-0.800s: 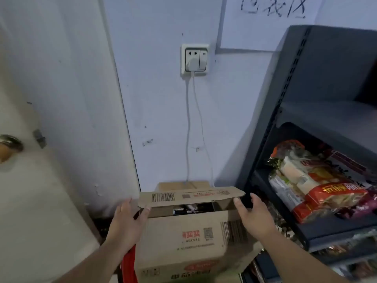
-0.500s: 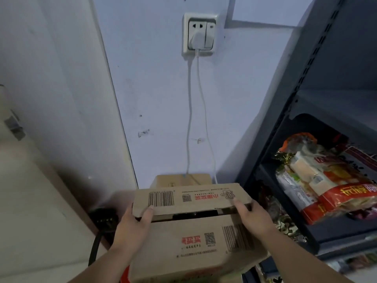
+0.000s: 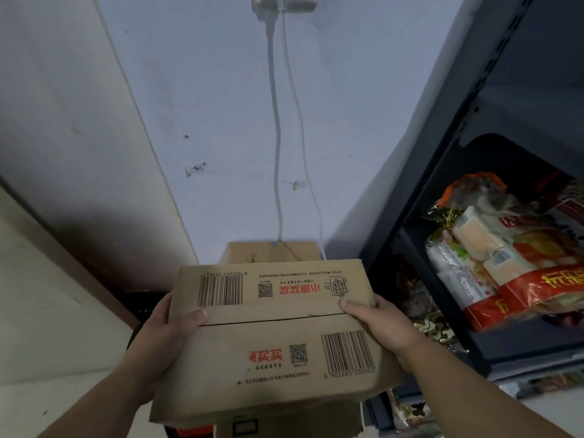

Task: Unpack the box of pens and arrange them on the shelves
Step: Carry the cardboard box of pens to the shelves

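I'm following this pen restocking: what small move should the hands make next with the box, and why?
Probably lift the cardboard box straight up off the lower box beneath it. Its flaps lie shut, and the left hand and right hand grip opposite sides with thumbs on top, a carrying hold rather than an opening one; no pens show yet.

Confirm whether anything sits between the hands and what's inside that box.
Yes: the cardboard box is shut on top, its far flap and near flap meeting at a seam, so the contents are hidden. The left hand and right hand grip its sides, thumbs on the far flap. Nothing else covers it.
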### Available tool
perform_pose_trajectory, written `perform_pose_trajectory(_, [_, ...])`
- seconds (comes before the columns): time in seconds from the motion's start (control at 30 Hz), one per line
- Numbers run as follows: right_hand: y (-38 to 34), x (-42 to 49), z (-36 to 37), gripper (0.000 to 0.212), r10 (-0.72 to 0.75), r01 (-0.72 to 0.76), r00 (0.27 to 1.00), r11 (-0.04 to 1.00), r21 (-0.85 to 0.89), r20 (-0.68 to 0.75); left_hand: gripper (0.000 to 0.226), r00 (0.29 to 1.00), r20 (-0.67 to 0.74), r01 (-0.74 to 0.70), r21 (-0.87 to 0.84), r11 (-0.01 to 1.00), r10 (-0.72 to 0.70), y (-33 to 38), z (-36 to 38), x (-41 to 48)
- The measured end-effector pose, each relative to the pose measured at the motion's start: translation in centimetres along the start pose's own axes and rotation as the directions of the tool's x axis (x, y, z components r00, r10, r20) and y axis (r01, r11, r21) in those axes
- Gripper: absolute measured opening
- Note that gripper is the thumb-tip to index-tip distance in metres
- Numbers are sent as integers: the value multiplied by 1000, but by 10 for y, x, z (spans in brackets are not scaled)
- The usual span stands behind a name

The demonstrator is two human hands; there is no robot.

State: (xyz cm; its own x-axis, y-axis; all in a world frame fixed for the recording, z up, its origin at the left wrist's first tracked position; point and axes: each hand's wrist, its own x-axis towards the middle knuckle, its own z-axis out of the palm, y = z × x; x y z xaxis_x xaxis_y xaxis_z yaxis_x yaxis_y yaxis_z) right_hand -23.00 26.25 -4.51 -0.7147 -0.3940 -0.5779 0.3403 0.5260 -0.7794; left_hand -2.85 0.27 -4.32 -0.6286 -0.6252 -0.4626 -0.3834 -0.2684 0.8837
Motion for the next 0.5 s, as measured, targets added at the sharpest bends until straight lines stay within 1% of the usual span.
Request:
perform_pose_trajectory(0.1, [2,1,0,37,-2,2,1000,1000,9,-4,32,1000,10,-23,-20,1000,23,-2,-2,0])
perform_pose_trajectory(0.3, [4,-11,-2,39,7,-6,1000,996,86,-11,46,991,130,-28,-75,997,37,2,-4,-1])
perform_pose_trajectory(0.4, [5,-20,-5,35,3,1,999,994,105,-44,52,984,171,-39,-88,995,54,10,-3,0])
perform_pose_trajectory(0.5, [1,-33,-8,30,-12,22,996,994,104,-93,60,979,186,-70,-62,996,80,21,-3,0])
